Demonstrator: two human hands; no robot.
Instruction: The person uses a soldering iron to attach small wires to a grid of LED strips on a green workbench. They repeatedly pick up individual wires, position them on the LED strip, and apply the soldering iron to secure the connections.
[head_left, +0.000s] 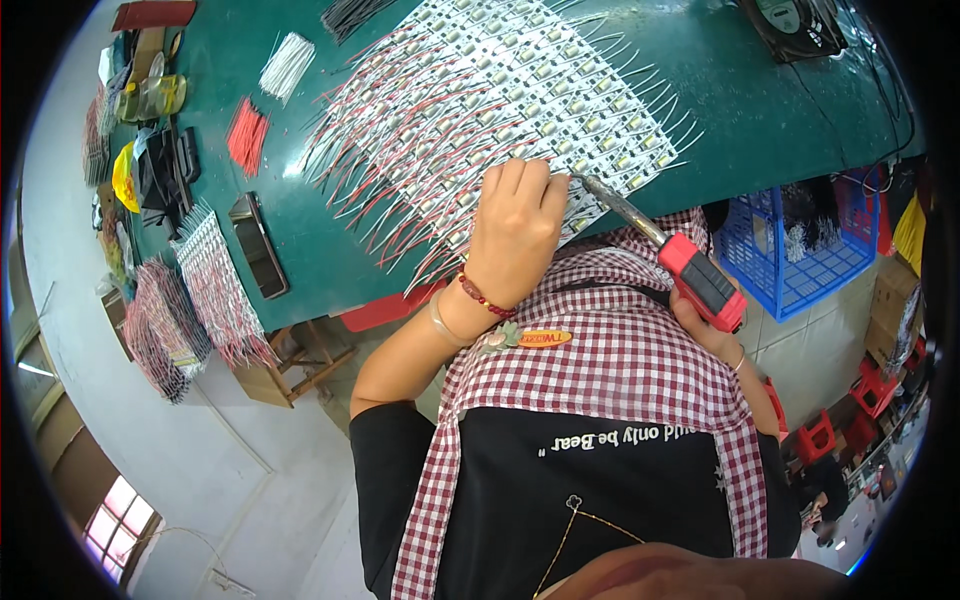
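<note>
While the right hand [694, 318] grips it, the soldering iron [702, 282] slants far-left toward the left hand [518, 222]. That bunches at the board sheet [545, 108], hold unclear.

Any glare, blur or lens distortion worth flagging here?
Head view: glare on the glossy green tabletop, left of the white circuit-board sheet; washed-out paned window, lower left; black fisheye corners; no obvious blur on the red-and-black soldering iron.

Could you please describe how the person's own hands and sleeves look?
The left hand is gloveless, with a dark red beaded bracelet and a pale bangle at the wrist. The right hand has a thin gold-coloured band. The left sleeve is black and short.
</note>
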